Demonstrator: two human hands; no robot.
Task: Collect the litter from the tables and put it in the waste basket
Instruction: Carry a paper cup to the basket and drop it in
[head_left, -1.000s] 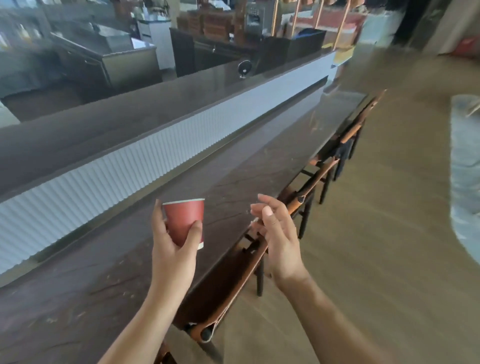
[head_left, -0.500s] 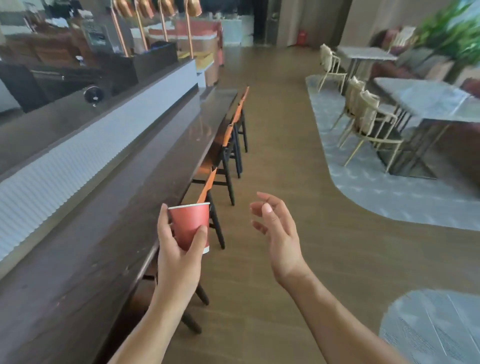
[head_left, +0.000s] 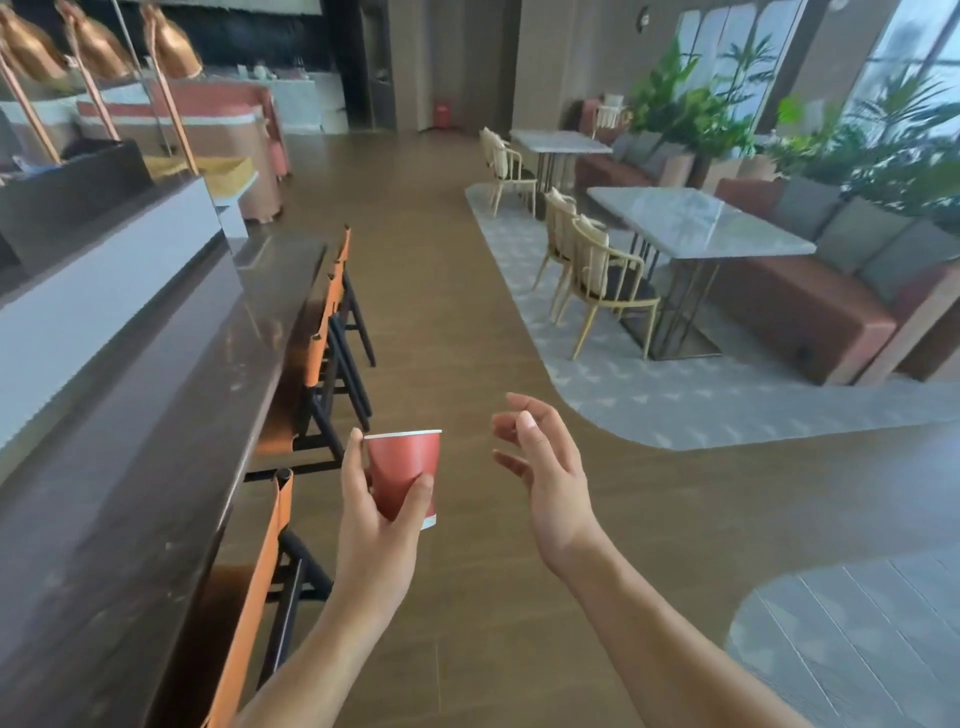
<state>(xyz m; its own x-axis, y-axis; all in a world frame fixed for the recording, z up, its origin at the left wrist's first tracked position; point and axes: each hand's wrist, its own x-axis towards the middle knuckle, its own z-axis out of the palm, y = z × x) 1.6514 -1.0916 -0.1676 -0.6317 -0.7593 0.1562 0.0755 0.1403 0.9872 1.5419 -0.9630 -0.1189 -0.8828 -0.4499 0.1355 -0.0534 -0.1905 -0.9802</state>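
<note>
While cup (head_left: 402, 475) clears counter edge (head_left: 228, 447), floor (head_left: 441, 338) open

Counter (head_left: 156, 395) and stools (head_left: 332, 332) leftward

A long dark wooden counter (head_left: 156, 415) runs down the left of the frame, its top glossy and scuffed, and orange-backed chairs (head_left: 319, 332) stand on the floor along its edge. The brown plank floor (head_left: 441, 291) fills the centre and carries a pale grey rug (head_left: 649, 395) at right and a second grey patch (head_left: 857, 639) at lower right. At upper right, a nearer marble table (head_left: 691, 218) and a farther marble table (head_left: 558, 139) stand at the rug, with pale-framed chairs (head_left: 597, 270) drawn up beside them.
</note>
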